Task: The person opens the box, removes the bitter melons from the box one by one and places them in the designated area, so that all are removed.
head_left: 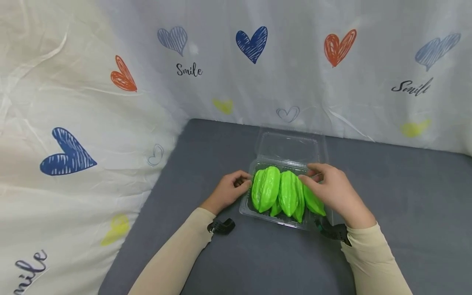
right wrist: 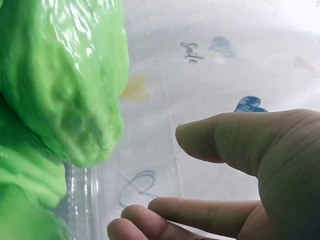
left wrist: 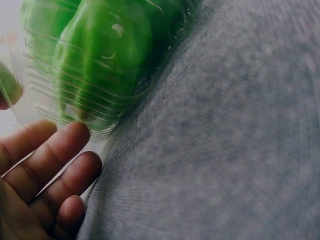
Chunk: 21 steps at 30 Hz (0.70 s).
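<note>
Two hands are relaxed — left (head_left: 227, 190) apparently touching the clear box (head_left: 273, 220), right (head_left: 335, 192) near pods (head_left: 288, 192).

- Fruits (head_left: 267, 188): bright green
- Box (head_left: 265, 217): clear, colourless
- Bench (head_left: 254, 262): dark grey
- Sleeves (head_left: 177, 250): beige
- Wristbands (head_left: 223, 226): black
- Cloth (head_left: 295, 78): white, printed with blue, orange-red and yellow hearts, dark "Smile" lettering

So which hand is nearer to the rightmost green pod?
Right: the right hand is beside that pod, the left hand at the left side of the clear box.

Curtained-off work corner, with heart-printed white sheeting (head_left: 221, 84) beside a grey tabletop (head_left: 416, 209).
</note>
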Tool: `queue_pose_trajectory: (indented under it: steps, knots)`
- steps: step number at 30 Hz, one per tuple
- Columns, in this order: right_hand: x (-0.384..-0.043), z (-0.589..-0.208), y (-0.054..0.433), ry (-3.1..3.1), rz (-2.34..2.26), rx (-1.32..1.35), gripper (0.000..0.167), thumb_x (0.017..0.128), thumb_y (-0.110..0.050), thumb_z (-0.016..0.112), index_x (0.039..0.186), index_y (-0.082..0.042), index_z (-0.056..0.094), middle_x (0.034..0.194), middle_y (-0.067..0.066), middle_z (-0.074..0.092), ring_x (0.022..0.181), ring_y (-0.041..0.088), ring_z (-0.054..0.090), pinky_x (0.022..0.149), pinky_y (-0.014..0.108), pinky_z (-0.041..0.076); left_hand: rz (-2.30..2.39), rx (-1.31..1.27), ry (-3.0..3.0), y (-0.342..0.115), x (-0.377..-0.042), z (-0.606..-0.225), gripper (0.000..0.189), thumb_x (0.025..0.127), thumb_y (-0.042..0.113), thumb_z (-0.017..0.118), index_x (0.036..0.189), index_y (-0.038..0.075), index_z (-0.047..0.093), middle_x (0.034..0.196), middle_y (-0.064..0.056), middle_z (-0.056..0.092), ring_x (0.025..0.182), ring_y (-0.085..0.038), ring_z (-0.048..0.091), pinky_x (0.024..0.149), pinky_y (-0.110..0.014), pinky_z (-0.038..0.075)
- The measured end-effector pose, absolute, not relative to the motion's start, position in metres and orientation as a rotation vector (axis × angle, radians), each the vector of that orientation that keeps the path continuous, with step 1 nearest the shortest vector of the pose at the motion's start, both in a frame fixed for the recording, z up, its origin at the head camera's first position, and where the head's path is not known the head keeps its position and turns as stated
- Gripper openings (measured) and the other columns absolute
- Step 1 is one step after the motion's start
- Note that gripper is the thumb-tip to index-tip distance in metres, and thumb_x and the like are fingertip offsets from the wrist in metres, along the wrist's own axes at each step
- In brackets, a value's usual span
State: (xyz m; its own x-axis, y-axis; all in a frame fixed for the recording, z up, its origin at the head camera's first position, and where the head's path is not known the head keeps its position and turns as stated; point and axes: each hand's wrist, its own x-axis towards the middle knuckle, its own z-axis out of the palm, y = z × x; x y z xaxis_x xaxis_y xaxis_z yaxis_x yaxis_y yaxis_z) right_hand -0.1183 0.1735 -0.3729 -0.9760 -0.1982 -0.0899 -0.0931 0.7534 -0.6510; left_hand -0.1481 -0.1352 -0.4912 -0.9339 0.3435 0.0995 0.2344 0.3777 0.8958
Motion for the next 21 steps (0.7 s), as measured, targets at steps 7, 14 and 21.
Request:
queue_pose_trajectory:
  steps: [7,14,21]
  knots:
    - [-0.114,-0.376,0.166,2.802,-1.052,-0.232,0.065,0.103,-0.042,0.064,0.149,0.003,0.053,0.131,0.022,0.066,0.112,0.035,0.067,0.081,0.046,0.055,1.644,0.514,2.504,-0.135,-0.147,-0.491,0.026,0.104,0.021,0.062,0.124,0.006,0.071,0.1,-0.007,0.071,0.081,-0.014,0.062,0.076,-0.031,0.052]
    - [-0.109,-0.38,0.157,2.815,-1.022,-0.244,0.068,0.102,-0.039,0.066,0.151,0.005,0.049,0.139,0.024,0.059,0.108,0.035,0.068,0.085,0.051,0.056,1.619,0.512,2.523,-0.136,-0.146,-0.49,0.027,0.105,0.022,0.062,0.124,0.006,0.071,0.101,-0.006,0.072,0.082,-0.013,0.062,0.077,-0.031,0.053]
    - [-0.105,-0.383,0.151,2.868,-0.982,-0.272,0.067,0.099,-0.037,0.07,0.149,0.005,0.051,0.132,0.024,0.06,0.108,0.037,0.064,0.091,0.055,0.051,1.62,0.523,2.524,-0.134,-0.147,-0.492,0.027,0.104,0.024,0.062,0.124,0.008,0.072,0.103,-0.006,0.072,0.083,-0.013,0.063,0.078,-0.032,0.053]
